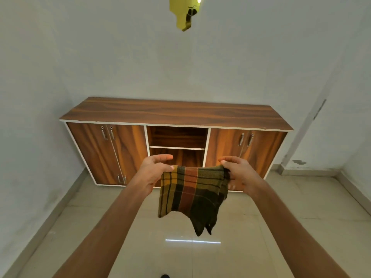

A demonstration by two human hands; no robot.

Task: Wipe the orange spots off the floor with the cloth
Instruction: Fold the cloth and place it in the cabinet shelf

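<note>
A checked cloth [192,194] in yellow, orange and dark green hangs in the air in front of me, held by its top edge. My left hand [154,173] pinches the cloth's upper left corner. My right hand [239,173] pinches the upper right corner, where the fabric bunches. The lower corners of the cloth dangle free above the beige tiled floor [271,227]. No orange spots show on the visible part of the floor.
A low wooden cabinet [176,113] with two pairs of doors and an open middle shelf stands against the white wall ahead. Walls close in at left and right. A gold decoration [185,13] hangs on the wall above. A dark shoe tip [165,276] shows at the bottom edge.
</note>
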